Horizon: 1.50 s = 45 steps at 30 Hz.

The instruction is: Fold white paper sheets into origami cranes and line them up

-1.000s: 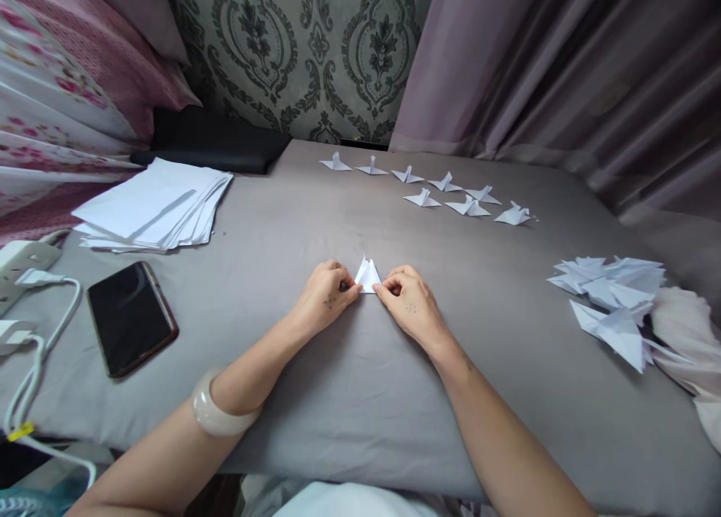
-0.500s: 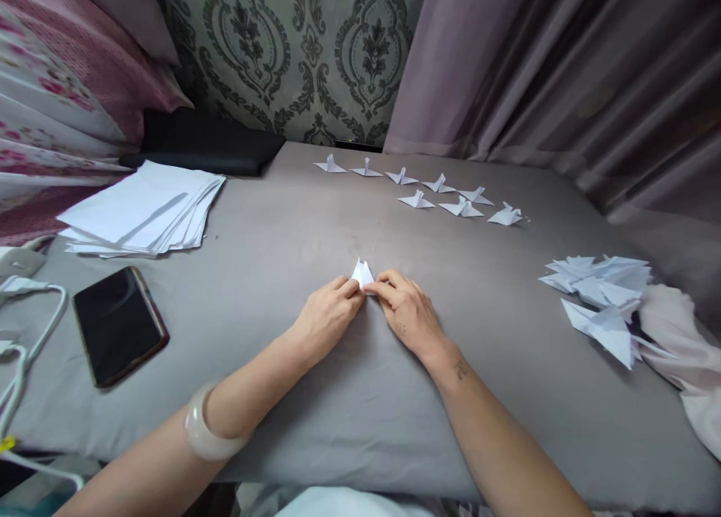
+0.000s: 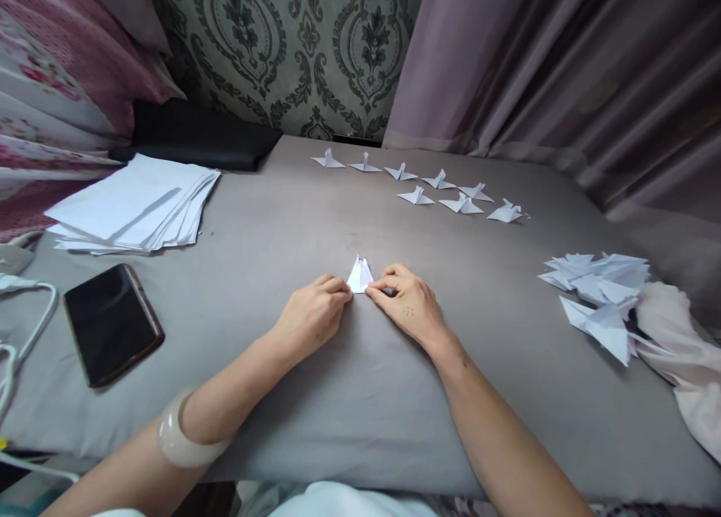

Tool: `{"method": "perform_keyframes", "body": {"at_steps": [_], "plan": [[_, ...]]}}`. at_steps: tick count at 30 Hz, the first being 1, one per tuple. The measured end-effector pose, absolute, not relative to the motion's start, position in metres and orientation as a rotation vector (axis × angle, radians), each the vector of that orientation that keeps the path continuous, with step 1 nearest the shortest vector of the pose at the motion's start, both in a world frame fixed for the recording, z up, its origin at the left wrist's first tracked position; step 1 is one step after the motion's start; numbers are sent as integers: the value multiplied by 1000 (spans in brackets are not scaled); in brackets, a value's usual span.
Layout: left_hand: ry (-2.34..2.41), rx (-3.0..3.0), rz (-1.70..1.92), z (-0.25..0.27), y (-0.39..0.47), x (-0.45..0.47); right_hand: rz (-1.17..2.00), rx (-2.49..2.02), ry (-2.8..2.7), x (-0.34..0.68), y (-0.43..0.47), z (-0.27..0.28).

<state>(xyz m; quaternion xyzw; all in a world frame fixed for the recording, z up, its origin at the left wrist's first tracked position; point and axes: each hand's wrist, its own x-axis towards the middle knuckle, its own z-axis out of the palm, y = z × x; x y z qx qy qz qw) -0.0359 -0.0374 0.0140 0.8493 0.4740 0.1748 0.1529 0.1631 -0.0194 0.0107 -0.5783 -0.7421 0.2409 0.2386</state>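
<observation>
A small folded piece of white paper (image 3: 360,275), triangular with two points at its top, lies on the grey cloth between my hands. My left hand (image 3: 315,310) pinches its lower left corner, fingers closed. At the lower right corner, my right hand (image 3: 411,306) holds the paper between thumb and forefinger. Most of the paper shows between the fingertips. Beyond my hands, several folded paper cranes (image 3: 417,195) stand in two rows on the cloth.
A stack of white paper sheets (image 3: 135,201) lies at the left, with a phone (image 3: 113,323) nearer me and white cables (image 3: 34,337) beside it. More folded papers (image 3: 600,284) are piled at the right by a pale pink cloth (image 3: 681,352). A black folded item (image 3: 197,135) lies behind the sheets.
My left hand has slid left, from the paper's middle to its lower left corner, uncovering more of it. My right hand has shifted slightly and still pinches the right corner.
</observation>
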Motion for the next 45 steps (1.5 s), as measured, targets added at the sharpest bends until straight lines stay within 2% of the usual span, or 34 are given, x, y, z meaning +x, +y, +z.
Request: {"method": "perform_keyframes", "body": {"at_steps": [6,11,24,28,35,45], "plan": [[1458,1870,831,10,-21,-39,712,-1491,-1951,168,-15,4],[1430,1742,935,5,-21,-36,699,-1388,-1941,167,-18,0],[1350,1942,919,-3,-20,-33,589,-1263,-2132,169,-29,6],[1292,2128,887,-5,-20,-33,612,-1384,-2057,168,-29,5],[1115,2454,829,-4,-11,-28,584,-1297,-2091,169,-26,2],[1105,2040,757,0,19,13,523,-1525,-1998,187,-7,-3]]}}
